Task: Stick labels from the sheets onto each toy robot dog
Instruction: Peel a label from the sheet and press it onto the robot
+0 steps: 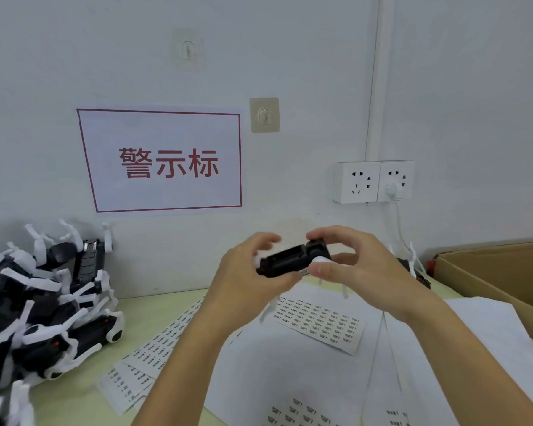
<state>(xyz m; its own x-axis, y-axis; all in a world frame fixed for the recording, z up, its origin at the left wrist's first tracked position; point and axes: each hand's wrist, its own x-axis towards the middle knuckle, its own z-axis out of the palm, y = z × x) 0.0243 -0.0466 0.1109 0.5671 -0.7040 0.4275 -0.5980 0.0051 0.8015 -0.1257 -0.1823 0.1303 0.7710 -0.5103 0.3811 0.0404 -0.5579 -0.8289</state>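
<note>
Label sheets [319,322] lie flat on the worktop [142,315] nearest the viewer, below both raised hands. Above them, the left hand [243,282] and the right hand [360,272] each curl their fingers round opposite ends of one toy robot dog [291,259], whose long axis runs left to right, rising slightly toward the right hand, with its white legs hanging downward; which end is the head cannot be told. Farther left, a pile of toy dogs [40,302] rests against the wall.

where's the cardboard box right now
In the head view the cardboard box sits at the far right edge of the table, right of the white paper sheets, below the wall sockets.
</note>
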